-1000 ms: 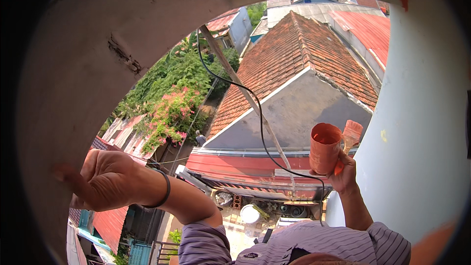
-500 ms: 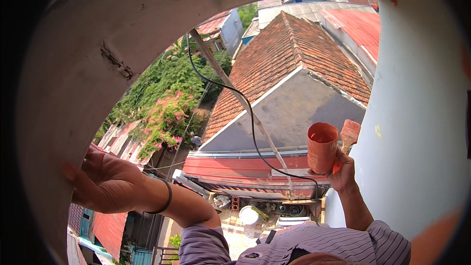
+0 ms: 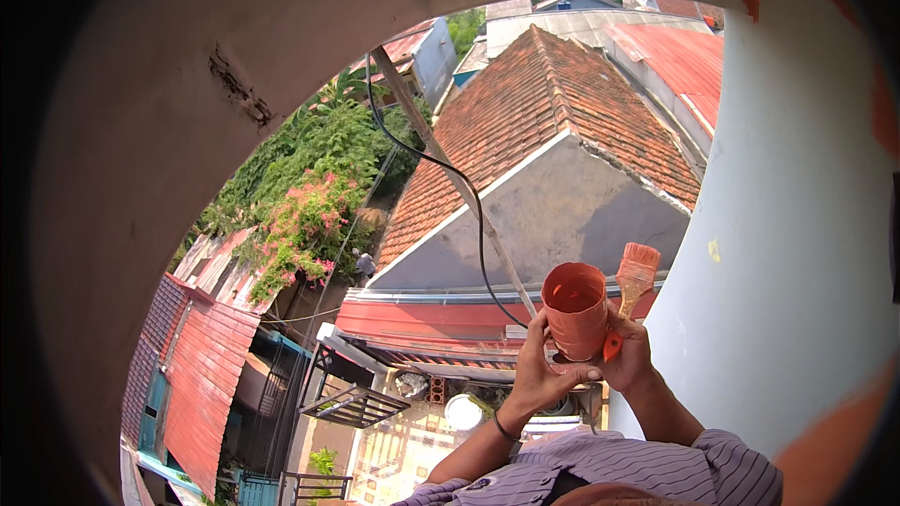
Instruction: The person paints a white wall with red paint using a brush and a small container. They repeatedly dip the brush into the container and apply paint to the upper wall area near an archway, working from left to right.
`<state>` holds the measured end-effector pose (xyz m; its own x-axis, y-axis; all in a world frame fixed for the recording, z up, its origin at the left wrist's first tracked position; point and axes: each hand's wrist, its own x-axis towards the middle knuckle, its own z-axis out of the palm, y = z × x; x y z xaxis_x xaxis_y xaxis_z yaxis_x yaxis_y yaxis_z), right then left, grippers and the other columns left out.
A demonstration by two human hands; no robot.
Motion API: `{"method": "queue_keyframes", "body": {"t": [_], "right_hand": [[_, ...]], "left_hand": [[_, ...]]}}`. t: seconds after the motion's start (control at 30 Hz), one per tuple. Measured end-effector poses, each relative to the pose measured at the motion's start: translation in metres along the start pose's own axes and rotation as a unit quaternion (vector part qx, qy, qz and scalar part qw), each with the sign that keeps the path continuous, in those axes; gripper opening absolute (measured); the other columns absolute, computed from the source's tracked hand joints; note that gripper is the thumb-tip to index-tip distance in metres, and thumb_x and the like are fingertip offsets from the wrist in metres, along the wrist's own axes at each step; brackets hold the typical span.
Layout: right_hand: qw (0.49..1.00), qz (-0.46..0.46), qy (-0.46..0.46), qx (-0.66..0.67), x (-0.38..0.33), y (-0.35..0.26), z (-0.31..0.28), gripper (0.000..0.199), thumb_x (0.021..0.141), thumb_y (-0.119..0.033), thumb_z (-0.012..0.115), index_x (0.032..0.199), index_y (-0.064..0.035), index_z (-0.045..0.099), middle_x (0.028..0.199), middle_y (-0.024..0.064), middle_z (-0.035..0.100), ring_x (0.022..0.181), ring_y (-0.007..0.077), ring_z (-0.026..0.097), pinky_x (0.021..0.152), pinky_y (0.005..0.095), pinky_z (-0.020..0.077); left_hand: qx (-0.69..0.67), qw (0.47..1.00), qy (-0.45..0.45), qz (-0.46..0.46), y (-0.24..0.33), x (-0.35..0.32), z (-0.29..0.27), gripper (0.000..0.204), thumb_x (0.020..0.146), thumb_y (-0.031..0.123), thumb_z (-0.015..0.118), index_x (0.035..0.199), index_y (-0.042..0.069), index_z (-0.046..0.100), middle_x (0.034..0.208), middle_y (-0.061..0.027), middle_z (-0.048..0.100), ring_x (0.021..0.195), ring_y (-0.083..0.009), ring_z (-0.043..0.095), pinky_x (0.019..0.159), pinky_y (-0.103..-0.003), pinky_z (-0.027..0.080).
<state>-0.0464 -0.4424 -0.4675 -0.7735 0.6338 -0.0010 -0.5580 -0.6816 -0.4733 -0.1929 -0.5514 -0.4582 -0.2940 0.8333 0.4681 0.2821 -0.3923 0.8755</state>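
Observation:
Both hands are together at the lower right, around an orange-coated paint cup (image 3: pixel 576 317) held upright with orange paint inside. My left hand (image 3: pixel 542 370) grips the cup's left side, its thumb stretched out below the base. On the other side, my right hand (image 3: pixel 628 353) is closed round the cup and a paintbrush (image 3: pixel 636 274). The brush stands bristles up, its bristles coated orange, its orange handle end showing beside the cup. Part of the right fingers is hidden behind the cup.
A pale curved wall (image 3: pixel 787 225) rises close on the right, and a whitish arch (image 3: pixel 159 131) with a cracked patch curves overhead and left. A wooden pole (image 3: pixel 450 164) and black cable (image 3: pixel 469 189) cross in front. Far below lie a tiled roof (image 3: pixel 534 122) and a paved yard (image 3: pixel 398 454).
My left hand has left the arch on the left and come across to the cup, taking hold of its side. The cup and brush have shifted slightly left, in my right hand.

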Motion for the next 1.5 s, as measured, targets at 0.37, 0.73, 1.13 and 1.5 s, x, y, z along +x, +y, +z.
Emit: {"method": "queue_keyframes", "body": {"t": [0.37, 0.73, 1.13, 1.5], "right_hand": [[0.991, 0.034, -0.053, -0.117, 0.014, 0.010, 0.038, 0.046, 0.114, -0.034, 0.053, 0.143, 0.0010, 0.054, 0.127, 0.0138, 0.070, 0.108, 0.0183, 0.073, 0.075, 0.0314, 0.0640], [0.839, -0.170, -0.027, -0.516, 0.156, -0.180, 0.135, 0.042, 0.108, -0.041, 0.064, 0.094, -0.0017, 0.070, 0.073, 0.0014, 0.054, 0.061, 0.0085, 0.049, 0.055, 0.0318, 0.0375], [0.148, -0.544, -0.017, -0.825, 0.355, -0.276, 0.314, 0.021, 0.099, -0.023, 0.068, 0.097, -0.0047, 0.078, 0.090, 0.0150, 0.076, 0.084, 0.0268, 0.074, 0.077, 0.0418, 0.0567], [0.583, -0.621, -0.030, -0.522, 0.345, -0.254, 0.360, 0.026, 0.075, -0.016, 0.089, 0.086, -0.0019, 0.071, 0.070, 0.0136, 0.070, 0.064, 0.0242, 0.069, 0.058, 0.0399, 0.0538]], "left_hand": [[-0.117, 0.987, 0.097, -0.049, 0.018, -0.004, -0.028, 0.092, 0.072, 0.012, 0.097, 0.147, -0.003, 0.047, 0.136, -0.0165, 0.066, 0.123, -0.0241, 0.068, 0.104, -0.038, 0.056], [-0.151, 0.971, 0.187, -0.014, 0.072, -0.073, -0.078, 0.085, 0.066, 0.004, 0.096, 0.140, -0.007, 0.056, 0.122, -0.0159, 0.071, 0.109, -0.0245, 0.072, 0.094, -0.040, 0.061], [-0.070, 0.956, 0.274, -0.084, 0.056, -0.137, -0.072, 0.090, 0.065, 0.014, 0.101, 0.140, -0.004, 0.057, 0.128, -0.0143, 0.069, 0.114, -0.0238, 0.069, 0.098, -0.039, 0.058], [-0.099, 0.942, 0.304, -0.102, 0.039, -0.161, -0.076, 0.107, 0.060, 0.012, 0.101, 0.150, -0.002, 0.045, 0.134, -0.0165, 0.063, 0.120, -0.0286, 0.067, 0.103, -0.043, 0.059]]}}
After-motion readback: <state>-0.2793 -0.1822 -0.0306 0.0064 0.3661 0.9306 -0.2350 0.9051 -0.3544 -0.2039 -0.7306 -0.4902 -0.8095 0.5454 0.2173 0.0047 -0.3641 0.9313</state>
